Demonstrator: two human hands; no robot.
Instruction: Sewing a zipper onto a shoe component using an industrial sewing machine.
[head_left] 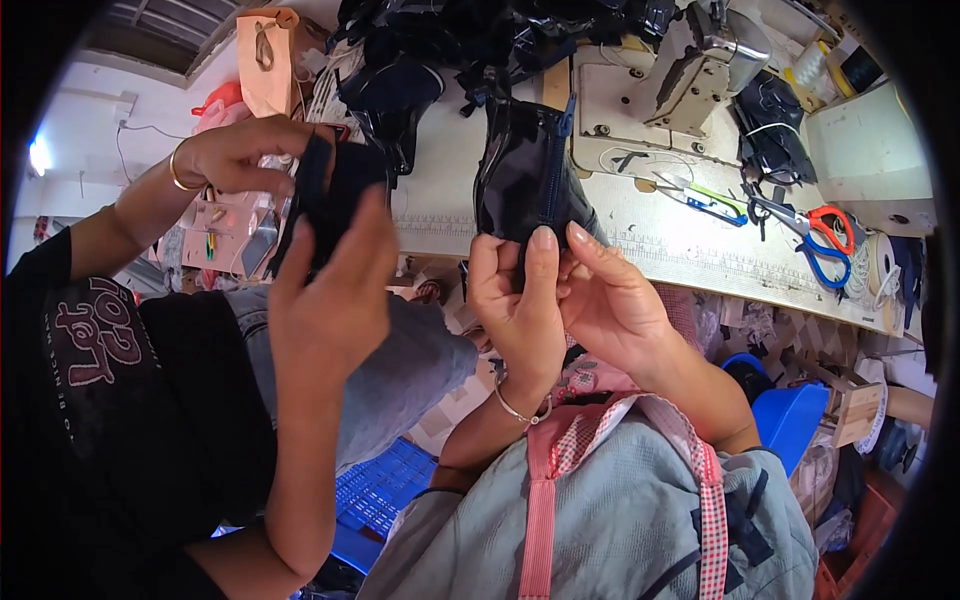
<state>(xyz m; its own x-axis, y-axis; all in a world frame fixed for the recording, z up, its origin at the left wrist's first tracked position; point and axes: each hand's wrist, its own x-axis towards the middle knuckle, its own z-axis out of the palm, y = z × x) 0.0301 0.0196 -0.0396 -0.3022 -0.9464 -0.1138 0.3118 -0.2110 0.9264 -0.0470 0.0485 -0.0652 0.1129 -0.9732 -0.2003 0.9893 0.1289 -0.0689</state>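
Observation:
A glossy black pouch (512, 170) with a dark blue zipper (553, 175) hangs over the worktable's front edge, upright in front of me. My left hand (522, 310) is closed on its lower end, thumb on top. Close beside it, my right hand (622, 305) has its fingertips bent against the pouch's lower right corner, near the zipper's end; part of its grip is hidden. At my left, a co-worker's two hands (335, 300) handle a black fabric piece (345, 190); the nearer one is smeared by motion.
A sewing machine (695, 80) stands on the white worktable (680, 245), which has a printed ruler along its front edge. Scissors with red and blue handles (825, 245) and small thread snips (715, 205) lie at right. Black pieces (440, 40) are heaped behind. A blue chair (790, 410) stands at right.

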